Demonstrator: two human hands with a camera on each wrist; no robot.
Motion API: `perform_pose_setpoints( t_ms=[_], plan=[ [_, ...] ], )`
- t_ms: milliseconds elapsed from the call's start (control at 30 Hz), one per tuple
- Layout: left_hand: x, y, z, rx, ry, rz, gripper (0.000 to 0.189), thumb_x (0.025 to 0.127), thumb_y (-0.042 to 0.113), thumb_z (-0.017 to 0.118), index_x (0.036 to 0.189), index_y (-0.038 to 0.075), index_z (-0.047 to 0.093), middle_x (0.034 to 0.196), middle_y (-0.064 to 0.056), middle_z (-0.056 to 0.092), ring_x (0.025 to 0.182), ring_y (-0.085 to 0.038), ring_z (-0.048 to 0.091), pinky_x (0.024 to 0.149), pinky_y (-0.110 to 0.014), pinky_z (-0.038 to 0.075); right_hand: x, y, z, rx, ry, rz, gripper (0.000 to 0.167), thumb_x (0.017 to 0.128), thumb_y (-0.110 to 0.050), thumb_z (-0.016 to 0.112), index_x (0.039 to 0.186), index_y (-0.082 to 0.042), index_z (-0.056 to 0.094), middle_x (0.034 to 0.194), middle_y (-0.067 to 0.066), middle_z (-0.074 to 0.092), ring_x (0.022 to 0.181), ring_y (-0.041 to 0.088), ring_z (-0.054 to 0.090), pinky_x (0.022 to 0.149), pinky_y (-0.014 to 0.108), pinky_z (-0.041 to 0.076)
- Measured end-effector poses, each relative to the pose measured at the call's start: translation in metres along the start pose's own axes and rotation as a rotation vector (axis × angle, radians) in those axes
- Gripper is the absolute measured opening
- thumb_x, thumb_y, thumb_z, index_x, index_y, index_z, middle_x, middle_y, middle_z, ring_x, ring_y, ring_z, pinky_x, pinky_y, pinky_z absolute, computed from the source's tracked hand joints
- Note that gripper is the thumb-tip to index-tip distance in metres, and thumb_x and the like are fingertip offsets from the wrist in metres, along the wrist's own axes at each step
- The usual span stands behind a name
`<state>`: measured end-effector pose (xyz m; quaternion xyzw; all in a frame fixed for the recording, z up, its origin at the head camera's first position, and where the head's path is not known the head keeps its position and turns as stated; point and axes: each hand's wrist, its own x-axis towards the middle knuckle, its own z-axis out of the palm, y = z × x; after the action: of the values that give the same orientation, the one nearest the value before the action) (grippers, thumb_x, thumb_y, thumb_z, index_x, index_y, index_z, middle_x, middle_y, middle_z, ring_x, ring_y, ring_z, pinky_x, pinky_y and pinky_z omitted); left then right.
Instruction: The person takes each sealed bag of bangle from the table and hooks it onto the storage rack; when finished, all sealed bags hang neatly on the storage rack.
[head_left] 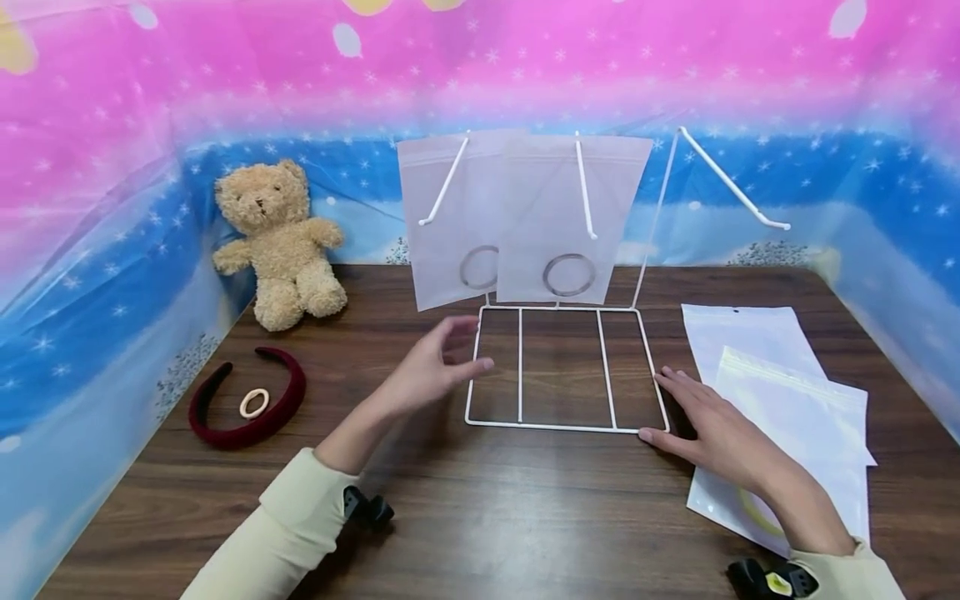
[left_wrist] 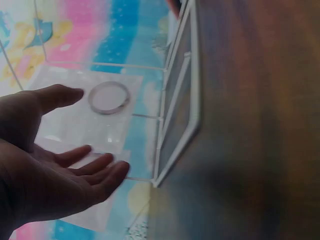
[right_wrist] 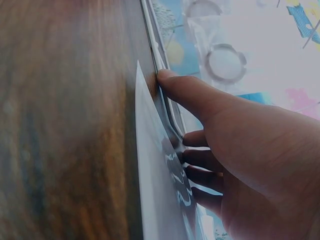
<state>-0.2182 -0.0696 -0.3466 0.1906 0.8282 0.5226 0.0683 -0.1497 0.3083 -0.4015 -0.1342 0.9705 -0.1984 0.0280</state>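
A white wire display rack (head_left: 566, 428) stands on the table, with hooks at the top of its back frame. Two translucent zip bags (head_left: 450, 192), each with a ring-shaped item inside, hang from the left and middle hooks; the right hook (head_left: 735, 179) bears nothing. My left hand (head_left: 423, 367) hovers by the base's left side, thumb and fingers spread and holding nothing. At the front right corner, my right hand (head_left: 720, 429) touches the base wire with its thumb tip (right_wrist: 167, 75), its fingers extended along the right side.
White zip bags (head_left: 795, 450) lie overlapping at the right, partly beneath my right forearm. To the left lie a dark red headband (head_left: 292, 408) and a small beige ring (head_left: 254, 403). A teddy bear (head_left: 277, 242) sits behind them against the patterned cloth backdrop (head_left: 525, 67).
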Motion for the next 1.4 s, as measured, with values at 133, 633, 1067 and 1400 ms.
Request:
perform_pose_setpoints(
  t_ms=[133, 633, 1067, 1400],
  plan=[
    [-0.016, -0.010, 0.008, 0.155, -0.059, -0.073, 0.076, 0.086, 0.028, 0.077, 0.147, 0.004, 0.039, 0.148, -0.019, 0.042, 0.135, -0.036, 0.039, 0.109, -0.049, 0.033, -0.001, 0.003, 0.001, 0.009, -0.001, 0.002, 0.099, 0.085, -0.070, 0.057, 0.153, -0.003, 0.030, 0.157, 0.022, 0.024, 0.142, 0.044, 0.021, 0.105, 0.065, 0.026],
    [-0.017, -0.040, 0.016, 0.257, -0.107, -0.071, 0.085, 0.084, 0.041, 0.077, 0.151, 0.008, 0.036, 0.156, -0.018, 0.029, 0.144, -0.028, 0.024, 0.114, -0.046, 0.024, -0.008, 0.011, 0.007, 0.039, 0.016, -0.014, 0.095, 0.087, -0.065, 0.060, 0.154, -0.006, 0.028, 0.158, 0.020, 0.023, 0.141, 0.045, 0.022, 0.103, 0.066, 0.026],
    [-0.019, -0.060, 0.026, 0.455, -0.088, 0.154, 0.095, 0.080, 0.045, 0.079, 0.150, -0.001, 0.034, 0.156, -0.014, 0.031, 0.146, -0.029, 0.017, 0.117, -0.046, 0.014, -0.006, 0.009, 0.004, 0.038, 0.000, 0.006, 0.097, 0.086, -0.066, 0.059, 0.155, -0.007, 0.026, 0.159, 0.019, 0.021, 0.141, 0.045, 0.021, 0.102, 0.067, 0.026],
    [-0.026, -0.061, 0.020, 0.441, -0.078, 0.133, 0.094, 0.081, 0.043, 0.079, 0.150, -0.002, 0.034, 0.157, -0.014, 0.030, 0.147, -0.029, 0.017, 0.117, -0.047, 0.014, 0.000, 0.004, 0.005, 0.029, 0.012, -0.027, 0.094, 0.087, -0.064, 0.060, 0.154, -0.007, 0.028, 0.158, 0.019, 0.022, 0.141, 0.045, 0.022, 0.103, 0.066, 0.027]
  ],
)
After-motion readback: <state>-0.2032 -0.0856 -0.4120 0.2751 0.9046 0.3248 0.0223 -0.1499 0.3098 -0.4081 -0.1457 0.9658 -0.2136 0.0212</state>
